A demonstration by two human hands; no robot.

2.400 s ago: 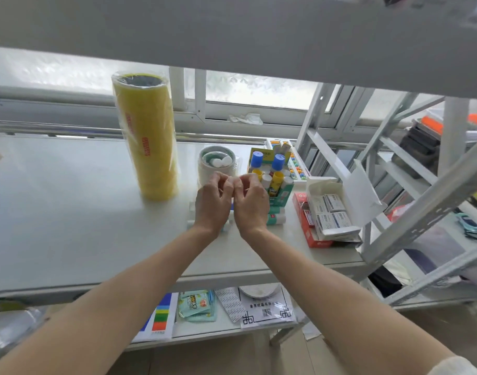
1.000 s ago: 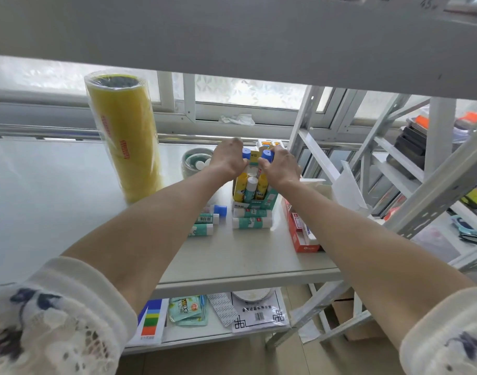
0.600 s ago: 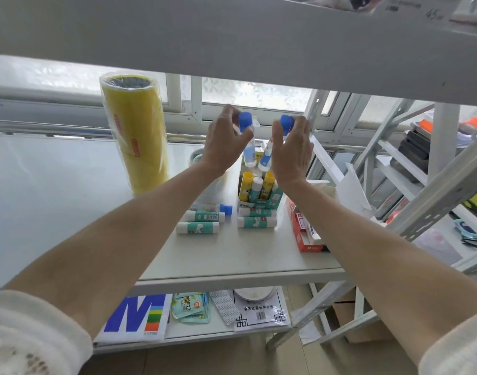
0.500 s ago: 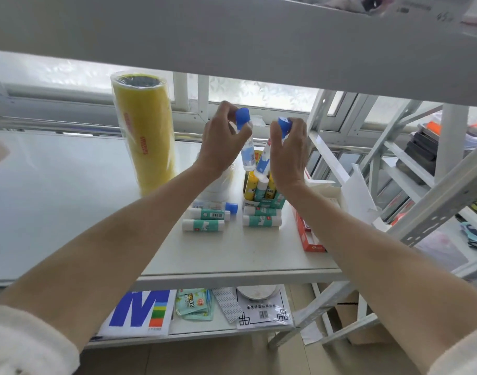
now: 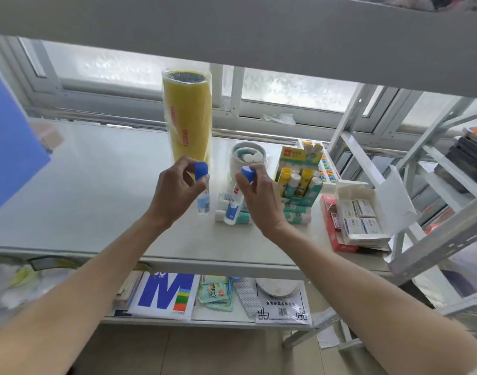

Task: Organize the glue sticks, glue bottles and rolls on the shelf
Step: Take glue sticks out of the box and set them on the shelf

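Note:
My left hand (image 5: 175,194) pinches a clear glue bottle (image 5: 203,197) by its blue cap, and the bottle hangs upright above the shelf (image 5: 96,185). My right hand (image 5: 259,201) pinches a second blue-capped glue bottle (image 5: 233,208), tilted a little. Behind it, an open yellow-green box (image 5: 299,169) holds upright glue sticks. More glue sticks (image 5: 297,215) lie flat on the shelf, partly hidden by my right hand. A tall yellow stack of tape rolls (image 5: 187,117) stands behind my left hand. A white roll (image 5: 248,161) stands next to it.
A red box with small white packs (image 5: 356,223) lies at the shelf's right end, next to slanted metal braces (image 5: 435,239). A colourful bead set (image 5: 326,169) sits behind the glue box. A blue sheet (image 5: 7,147) juts in at left. Papers lie on the lower shelf (image 5: 218,299).
Both hands lifted a blue-capped glue bottle out of the box, then carried them down and leftward to hang low over the shelf in front of the tape stack.

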